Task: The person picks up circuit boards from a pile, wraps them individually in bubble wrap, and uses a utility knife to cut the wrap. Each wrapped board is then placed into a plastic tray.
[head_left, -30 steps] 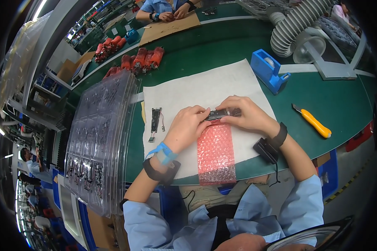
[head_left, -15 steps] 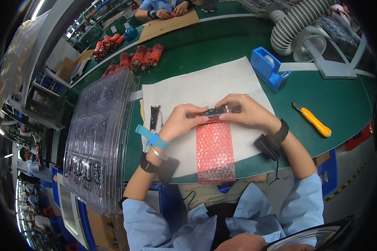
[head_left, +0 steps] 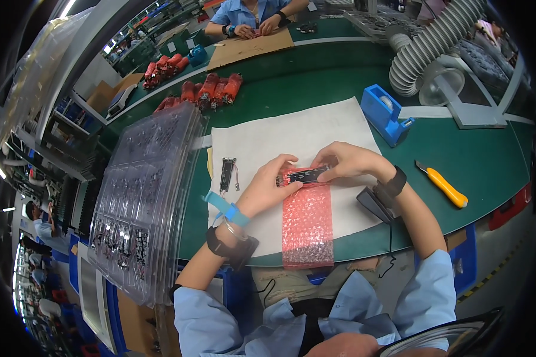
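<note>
A narrow black circuit board [head_left: 307,176] lies across the far end of a strip of red bubble wrap [head_left: 308,229]. My left hand [head_left: 273,183] curls around the board's left end, its thumb along the near edge. At the other end, my right hand [head_left: 352,162] pinches the board between thumb and fingers. Red wrap shows around the board's far edge and left end. Left of my left hand, a second black circuit board [head_left: 227,174] with thin wires rests on the white sheet [head_left: 250,143]. The wrap's near end hangs over the table edge.
Stacked clear plastic trays [head_left: 146,196] holding boards stand at the left. To the right are a blue tape dispenser [head_left: 382,116] and a yellow-handled knife [head_left: 446,187]. Red-wrapped bundles [head_left: 211,90] lie beyond. Across the table, a person works over cardboard [head_left: 250,50].
The board now tilts slightly, right end higher, and more of its face shows. My left fingers have lifted and spread a little; my right fingers have shifted along it. The whole view has moved slightly.
</note>
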A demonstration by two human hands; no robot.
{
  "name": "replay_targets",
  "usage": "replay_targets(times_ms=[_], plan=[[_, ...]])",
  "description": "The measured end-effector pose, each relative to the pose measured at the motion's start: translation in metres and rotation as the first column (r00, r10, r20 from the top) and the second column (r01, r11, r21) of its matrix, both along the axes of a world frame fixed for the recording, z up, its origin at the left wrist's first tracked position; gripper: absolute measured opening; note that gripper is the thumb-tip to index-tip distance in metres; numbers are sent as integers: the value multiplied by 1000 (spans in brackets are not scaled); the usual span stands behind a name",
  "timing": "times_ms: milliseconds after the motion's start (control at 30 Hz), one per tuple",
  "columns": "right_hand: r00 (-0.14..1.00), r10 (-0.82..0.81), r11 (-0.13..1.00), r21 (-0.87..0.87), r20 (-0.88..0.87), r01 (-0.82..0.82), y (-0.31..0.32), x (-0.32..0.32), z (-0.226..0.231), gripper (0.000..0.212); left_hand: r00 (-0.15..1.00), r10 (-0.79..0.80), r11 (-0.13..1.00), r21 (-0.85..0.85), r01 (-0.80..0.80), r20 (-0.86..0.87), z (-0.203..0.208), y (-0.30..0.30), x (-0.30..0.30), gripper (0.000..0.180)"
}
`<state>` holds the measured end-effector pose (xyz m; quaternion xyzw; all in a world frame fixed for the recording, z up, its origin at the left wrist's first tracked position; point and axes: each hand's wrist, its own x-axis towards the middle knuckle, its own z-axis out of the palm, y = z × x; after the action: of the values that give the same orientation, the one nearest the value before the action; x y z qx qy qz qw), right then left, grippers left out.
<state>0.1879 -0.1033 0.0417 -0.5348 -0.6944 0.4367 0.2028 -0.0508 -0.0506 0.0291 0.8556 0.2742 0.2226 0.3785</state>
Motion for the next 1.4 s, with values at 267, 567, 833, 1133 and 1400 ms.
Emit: replay_targets(times_ms=[267,567,833,1133,1400], plan=[[999,-28,936,352,32,15,-20,-14,2,30,978,-88,975,183,123,-191,9,3,1,42],[971,-163,698,716,172,-10,-44,-44,-13,32,950,-82,819,523,235,-300,12,-2,9,43],[981,-168,821,536,-99,195,-52,-26,-18,38,941,-181,891,357,280,-287,8,11,2,44],[971,-240,788,581,-12,202,-55,-30,-17,37,935,-222,932,222,287,-277,10,19,1,41],[962,-224,859,435,-157,271,-52,-24,-17,37,922,-241,939,167,300,-302,11,21,1,41]])
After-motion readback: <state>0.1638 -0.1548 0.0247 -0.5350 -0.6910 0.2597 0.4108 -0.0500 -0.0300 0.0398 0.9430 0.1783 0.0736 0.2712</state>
